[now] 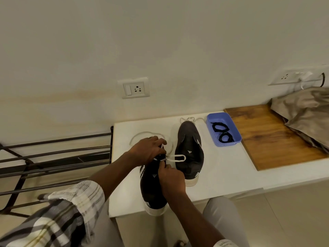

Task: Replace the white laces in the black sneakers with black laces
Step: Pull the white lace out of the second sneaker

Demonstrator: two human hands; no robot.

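Left hand (148,148), right hand (170,179) pinched white lace (176,158) over near sneaker (151,189), fingers (156,139) closed round it; likely best eased out row by row, shoe steadied.

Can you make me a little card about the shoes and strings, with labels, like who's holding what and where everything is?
left hand: holds the white lace above the near sneaker
right hand: pinches the same lace
near sneaker: on the white table, heel at the front edge
far sneaker: beside it, untouched
black laces: coiled in the blue tray
blue tray: right of the far sneaker
also there: wooden board, metal rack
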